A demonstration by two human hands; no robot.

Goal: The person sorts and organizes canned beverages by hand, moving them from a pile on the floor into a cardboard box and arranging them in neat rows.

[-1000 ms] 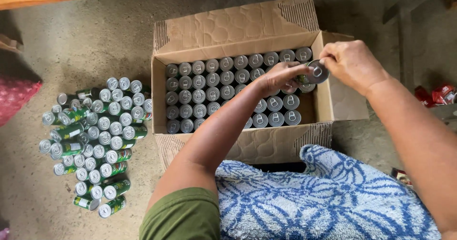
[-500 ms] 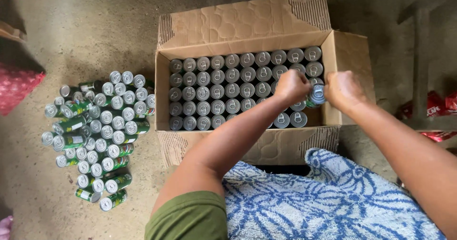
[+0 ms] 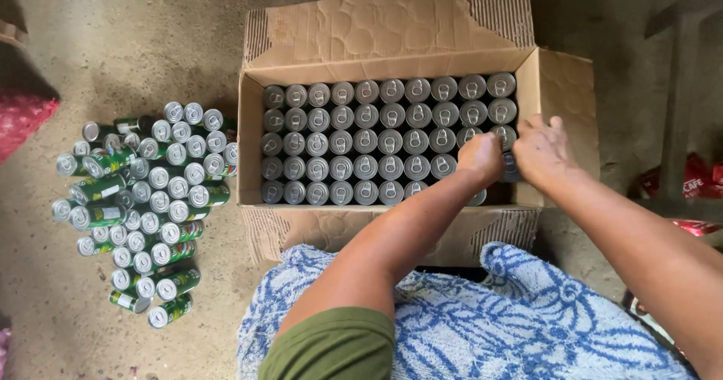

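Both hands, left hand and right hand, close around a silver-topped drink can, best lowered upright into the open brown cardboard box.

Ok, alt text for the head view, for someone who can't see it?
Both hands, left and right, press a can into the right end of a nearly full box of upright cans. More cans cluster on the floor to its left.
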